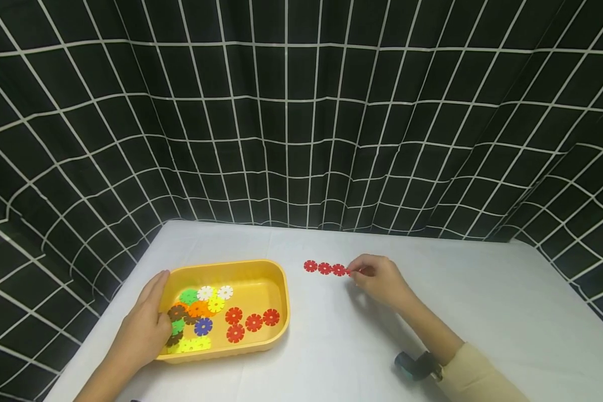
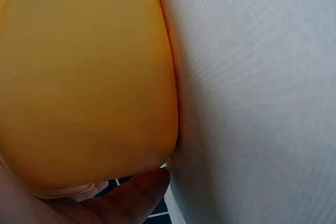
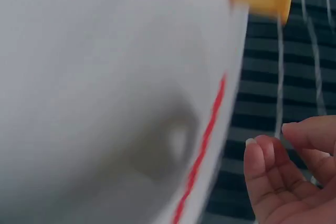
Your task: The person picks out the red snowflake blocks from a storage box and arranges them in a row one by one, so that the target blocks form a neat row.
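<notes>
A yellow plastic tray (image 1: 258,286) stands on the left of the white table. My left hand (image 1: 139,332) grips its left end, thumb over the rim and fingers along the outside; in the left wrist view fingertips (image 2: 149,187) touch the tray's outer wall. Red notched plastic discs (image 1: 324,268) lie in a row right of the tray. My right hand (image 1: 379,280) is at the row's right end, partly covering the last disc. From the right wrist view, a gap separates thumb and fingers (image 3: 255,163), with nothing seen between them; the red row lies apart on the table.
Inside the tray, several red discs (image 1: 253,322) lie on the right, and mixed green, white, yellow, orange, brown and blue discs (image 1: 198,309) are heaped on the left. A black curtain with white grid lines (image 1: 301,123) surrounds the white table (image 1: 341,352).
</notes>
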The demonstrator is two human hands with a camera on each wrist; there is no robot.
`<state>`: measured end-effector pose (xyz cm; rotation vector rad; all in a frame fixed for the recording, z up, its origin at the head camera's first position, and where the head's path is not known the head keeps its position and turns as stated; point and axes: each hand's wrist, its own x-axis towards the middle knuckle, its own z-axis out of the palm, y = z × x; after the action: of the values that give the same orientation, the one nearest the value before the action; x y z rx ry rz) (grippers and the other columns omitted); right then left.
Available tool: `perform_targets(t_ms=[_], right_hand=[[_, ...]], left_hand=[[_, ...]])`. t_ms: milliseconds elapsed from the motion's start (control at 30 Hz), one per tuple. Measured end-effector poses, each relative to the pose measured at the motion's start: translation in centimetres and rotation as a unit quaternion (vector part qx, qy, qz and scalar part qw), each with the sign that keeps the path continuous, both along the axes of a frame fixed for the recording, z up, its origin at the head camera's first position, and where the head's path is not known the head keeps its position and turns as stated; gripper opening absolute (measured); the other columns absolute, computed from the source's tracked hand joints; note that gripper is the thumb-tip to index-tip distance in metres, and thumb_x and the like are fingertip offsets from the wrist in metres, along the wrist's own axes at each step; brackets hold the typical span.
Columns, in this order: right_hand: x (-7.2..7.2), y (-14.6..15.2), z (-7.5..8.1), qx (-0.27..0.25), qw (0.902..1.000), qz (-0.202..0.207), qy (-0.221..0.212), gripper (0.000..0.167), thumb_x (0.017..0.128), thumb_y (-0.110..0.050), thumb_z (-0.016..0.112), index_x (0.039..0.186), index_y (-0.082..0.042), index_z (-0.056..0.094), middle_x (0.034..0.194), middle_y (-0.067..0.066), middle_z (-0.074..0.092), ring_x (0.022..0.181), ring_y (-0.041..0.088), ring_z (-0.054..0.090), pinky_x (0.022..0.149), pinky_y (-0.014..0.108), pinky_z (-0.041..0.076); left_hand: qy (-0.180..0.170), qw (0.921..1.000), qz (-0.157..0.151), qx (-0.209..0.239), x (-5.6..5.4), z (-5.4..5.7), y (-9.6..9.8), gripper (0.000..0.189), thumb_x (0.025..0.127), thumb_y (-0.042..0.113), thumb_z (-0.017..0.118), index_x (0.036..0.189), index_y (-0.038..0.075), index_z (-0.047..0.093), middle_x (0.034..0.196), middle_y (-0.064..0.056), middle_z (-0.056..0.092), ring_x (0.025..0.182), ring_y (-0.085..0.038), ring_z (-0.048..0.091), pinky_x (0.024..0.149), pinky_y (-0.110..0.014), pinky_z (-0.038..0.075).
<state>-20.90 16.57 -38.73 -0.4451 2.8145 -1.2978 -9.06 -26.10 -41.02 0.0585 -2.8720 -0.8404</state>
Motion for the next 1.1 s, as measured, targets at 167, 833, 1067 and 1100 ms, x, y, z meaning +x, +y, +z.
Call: perform_targets(t_ms=[167,833,1067,1100], right_hand=[[2.1,-5.0,1.4,0.013,0.9911,0.113,0.069,0.014,0.085,0.005,0.071,0.093,-0.006,0.075,0.091,0.000,0.070,0.080,0.015,0.064,0.076,0.033,0.061],[5.6,-17.8,2.5,0.361,0.8805,0.289,0.105,0.044,0.083,-0.046,0.079,0.115,-0.018,0.068,0.094,-0.004,0.055,0.072,0.011,0.050,0.058,0.020,0.045],[5.9,-19.9,1.5,0.413,0.8764,0.246,0.034,0.059,0.078,-0.063,0.074,0.118,-0.021,0.064,0.111,0.002,0.058,0.089,0.021,0.056,0.073,0.029,0.052],[5.9,-20.1,1.4,0.414,0.8765,0.244,0.034,0.060,0.078,-0.063,0.075,0.120,-0.021,0.064,0.113,0.002,0.058,0.092,0.022,0.056,0.074,0.029,0.053]], left_hand=[[-0.006,1.0000,0.004,0.005,-0.1,0.0,0.1,0.080,0.083,-0.007,0.047,0.157,-0.006,0.015,0.161,-0.027,0.017,0.141,-0.054,0.024,0.107,-0.071,0.027],[-0.002,1.0000,0.003,0.005,0.2,0.2,-0.4,0.081,0.084,-0.007,0.048,0.158,-0.004,0.014,0.162,-0.025,0.016,0.140,-0.055,0.025,0.107,-0.072,0.027],[-0.001,1.0000,0.000,0.008,0.0,0.0,-0.1,0.081,0.084,-0.007,0.047,0.158,-0.004,0.014,0.162,-0.026,0.017,0.140,-0.055,0.026,0.107,-0.071,0.028],[0.000,1.0000,0.000,0.007,0.0,0.0,-0.1,0.080,0.084,-0.007,0.048,0.158,-0.004,0.015,0.161,-0.026,0.017,0.140,-0.055,0.026,0.107,-0.071,0.028]])
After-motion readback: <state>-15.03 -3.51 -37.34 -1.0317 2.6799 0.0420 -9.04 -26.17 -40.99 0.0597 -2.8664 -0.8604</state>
